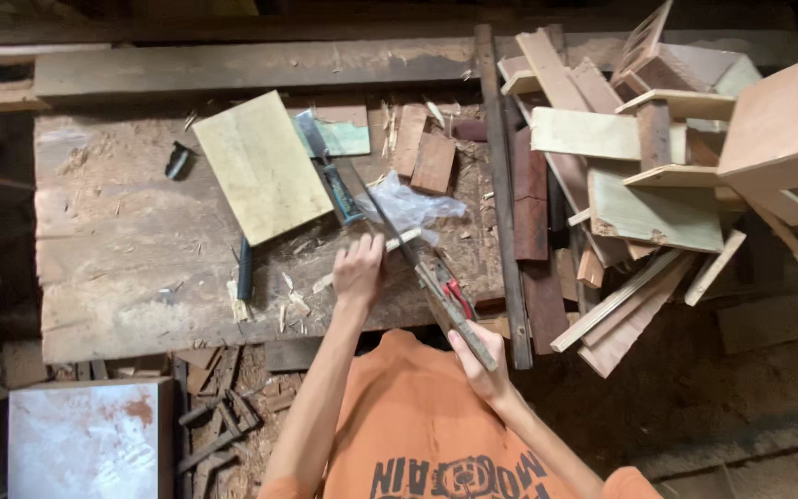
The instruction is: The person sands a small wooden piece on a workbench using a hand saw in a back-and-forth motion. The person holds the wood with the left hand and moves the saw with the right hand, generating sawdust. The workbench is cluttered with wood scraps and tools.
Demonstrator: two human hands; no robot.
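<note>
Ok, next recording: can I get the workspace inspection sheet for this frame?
Surface: worn wooden workbench, strewn with wood chips and shavings.
Job's things: long blade with a wooden handle, held slanted; thin wooden stick lying across it.
Clutter: pale rectangular board, handsaw with a green handle, crumpled clear plastic bag, small reddish blocks, red-handled tool, big pile of offcuts on the right.
Grippers: left hand pinches the stick; right hand grips the blade's handle.
Cables: nothing seen.
Surroundings: scrap wood on the floor, white-stained panel lower left.
</note>
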